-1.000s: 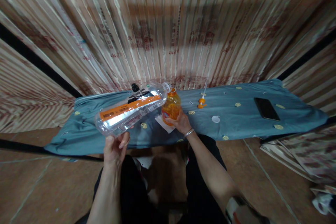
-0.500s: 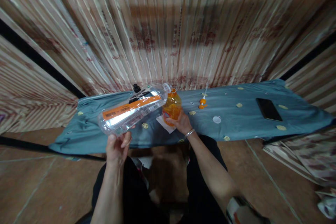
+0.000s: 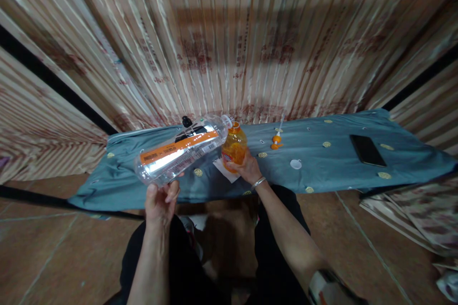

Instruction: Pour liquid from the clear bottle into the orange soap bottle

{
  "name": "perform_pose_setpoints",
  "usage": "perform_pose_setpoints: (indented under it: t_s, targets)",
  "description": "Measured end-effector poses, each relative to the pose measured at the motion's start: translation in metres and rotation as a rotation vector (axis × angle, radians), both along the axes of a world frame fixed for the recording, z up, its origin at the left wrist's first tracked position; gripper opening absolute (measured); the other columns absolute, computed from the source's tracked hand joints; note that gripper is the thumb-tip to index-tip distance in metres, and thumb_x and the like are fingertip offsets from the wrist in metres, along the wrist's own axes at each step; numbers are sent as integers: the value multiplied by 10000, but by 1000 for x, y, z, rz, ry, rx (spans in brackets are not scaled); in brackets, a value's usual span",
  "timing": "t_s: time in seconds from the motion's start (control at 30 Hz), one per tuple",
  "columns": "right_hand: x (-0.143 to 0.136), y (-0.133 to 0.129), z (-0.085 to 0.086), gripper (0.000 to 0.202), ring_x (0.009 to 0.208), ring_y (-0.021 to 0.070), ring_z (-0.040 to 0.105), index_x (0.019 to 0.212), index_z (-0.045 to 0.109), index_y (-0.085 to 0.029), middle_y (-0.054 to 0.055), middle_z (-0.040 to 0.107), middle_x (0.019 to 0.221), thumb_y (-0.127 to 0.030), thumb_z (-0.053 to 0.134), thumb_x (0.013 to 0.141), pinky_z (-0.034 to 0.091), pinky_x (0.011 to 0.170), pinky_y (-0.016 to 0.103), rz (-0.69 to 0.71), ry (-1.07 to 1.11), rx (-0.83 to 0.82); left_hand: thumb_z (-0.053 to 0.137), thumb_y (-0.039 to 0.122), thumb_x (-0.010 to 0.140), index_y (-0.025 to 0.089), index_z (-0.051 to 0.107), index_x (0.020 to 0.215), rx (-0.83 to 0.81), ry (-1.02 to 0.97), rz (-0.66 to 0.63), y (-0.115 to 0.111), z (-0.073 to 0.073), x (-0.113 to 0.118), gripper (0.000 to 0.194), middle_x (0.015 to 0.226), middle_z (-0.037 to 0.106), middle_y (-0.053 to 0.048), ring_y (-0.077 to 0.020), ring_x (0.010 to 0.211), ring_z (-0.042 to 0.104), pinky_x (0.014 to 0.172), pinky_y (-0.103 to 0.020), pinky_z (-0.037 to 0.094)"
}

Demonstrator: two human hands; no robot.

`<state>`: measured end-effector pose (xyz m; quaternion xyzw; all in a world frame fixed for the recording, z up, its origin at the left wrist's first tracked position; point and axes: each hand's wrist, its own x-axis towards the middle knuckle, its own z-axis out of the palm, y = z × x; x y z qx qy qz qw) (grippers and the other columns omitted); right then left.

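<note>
A large clear plastic bottle [image 3: 182, 150] with an orange and black label is tilted, its base near me at the left and its mouth up at the right. My left hand [image 3: 161, 199] grips it from below, near the base. The clear bottle's mouth is beside the opening of an orange see-through bottle [image 3: 235, 145]; whether the two touch I cannot tell. Around the lower part of the orange bottle, which stands upright, is my right hand [image 3: 247, 167]. A piece of white paper [image 3: 226, 171] lies partly under the orange bottle.
An orange pump top [image 3: 276, 141] with its tube stands right of the bottles. Further right are a white round mark or disc [image 3: 296, 164] and a black phone [image 3: 367, 149]. A black cap [image 3: 186, 121] sits behind the clear bottle. Teal cloth [image 3: 332, 167] covers the narrow table before a curtain.
Almost nothing differs. Both hands keep hold of their bottles in the same places, and the view has shifted very slightly.
</note>
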<state>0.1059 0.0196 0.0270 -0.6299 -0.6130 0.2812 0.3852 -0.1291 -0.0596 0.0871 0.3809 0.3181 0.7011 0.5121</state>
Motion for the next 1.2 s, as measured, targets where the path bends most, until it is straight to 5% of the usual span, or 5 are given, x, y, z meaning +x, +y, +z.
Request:
perform_pose_setpoints:
  t_s: [1.2]
  targets:
    - [2,1,-3,690,1045,273,666,1250,453,-160,118,679,1126,-394,766,682,527,898,387,26,-13,8,777,572,578,121,661,897,45,-98,32,2,-2,6,564,685,671,-77,-8,325,285,314,-177,141]
